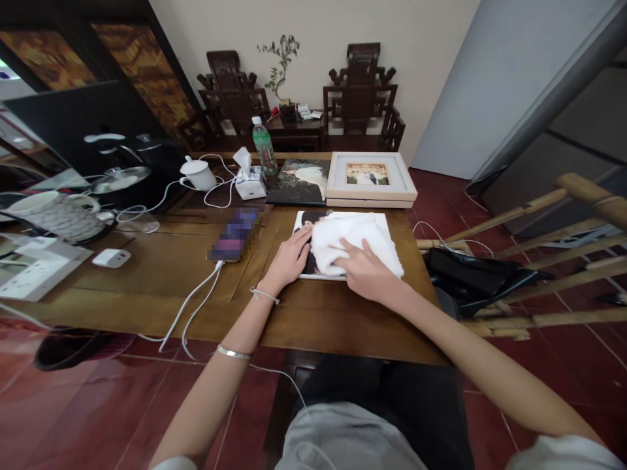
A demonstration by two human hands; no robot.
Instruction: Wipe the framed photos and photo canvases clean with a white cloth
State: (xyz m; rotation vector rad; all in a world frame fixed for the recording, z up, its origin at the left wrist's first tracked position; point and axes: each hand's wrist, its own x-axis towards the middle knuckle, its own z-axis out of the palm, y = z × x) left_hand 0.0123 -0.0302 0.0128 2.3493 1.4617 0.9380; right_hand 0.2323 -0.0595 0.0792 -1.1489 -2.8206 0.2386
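Observation:
A photo panel with a white border and a dark-haired figure lies flat on the wooden table. Much of its picture is hidden under a folded white cloth. My right hand grips the cloth from the near side, pressing it onto the panel, with some fingertips sunk in its folds. At the panel's left edge rests my left hand, fingers stretched out and nothing held in it.
Behind the panel are a framed photo and a dark picture board. A green-labelled bottle, tissue box, lidded cup and phone stand or lie leftward. White cables cross the table. Bamboo rails flank the right.

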